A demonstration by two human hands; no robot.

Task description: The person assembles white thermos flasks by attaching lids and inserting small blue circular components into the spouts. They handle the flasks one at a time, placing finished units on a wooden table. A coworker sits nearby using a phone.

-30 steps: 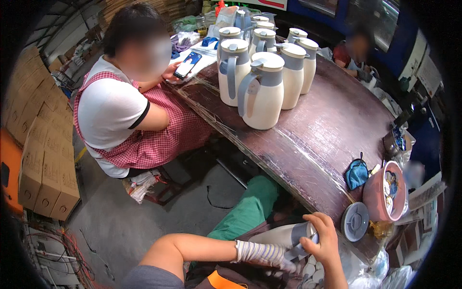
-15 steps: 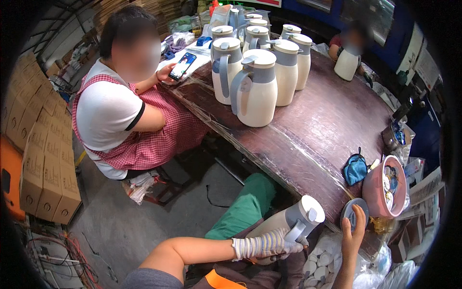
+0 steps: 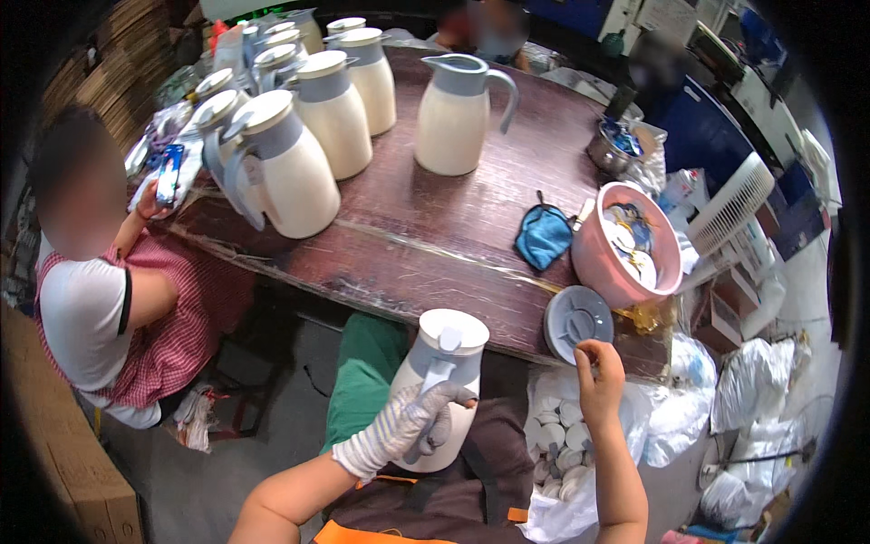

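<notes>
- Far left: a seated co-worker [image 3: 100, 299] in white shirt and red checked apron, holding up a phone [image 3: 169, 174] at the bench's left end.
- Stacked cardboard boxes [image 3: 63, 453] on the floor, near left.
- On the dark wooden bench [image 3: 435, 236], far left: a cluster of cream jugs with grey collars [image 3: 299, 136], lids on, packed close together.
- Further right, standing alone: one lidless jug [image 3: 458, 113], handle pointing right.
- Near centre, over the lap: gloved left hand [image 3: 408, 426] wrapped tight around the handle of a cream jug [image 3: 439, 381], held upright just off the bench's near edge, lid on.
- Green trousers [image 3: 362, 381] showing behind that jug.
- Blue cloth pouch [image 3: 544, 236] lying flat on the bench, just left of the pink bowl.
- Grey round lid [image 3: 577, 319] at the bench's near edge, underside up.
- Bare right hand [image 3: 598, 372] raised just below that lid, fingers curled in; whether anything is pinched in them, cannot tell.
- Pink bowl [image 3: 625, 254] of small round parts, right end of the bench.
- Below, a clear bag of white discs [image 3: 557, 435] near the right forearm.
- Far right: white plastic bags [image 3: 752, 408] on the floor.
</notes>
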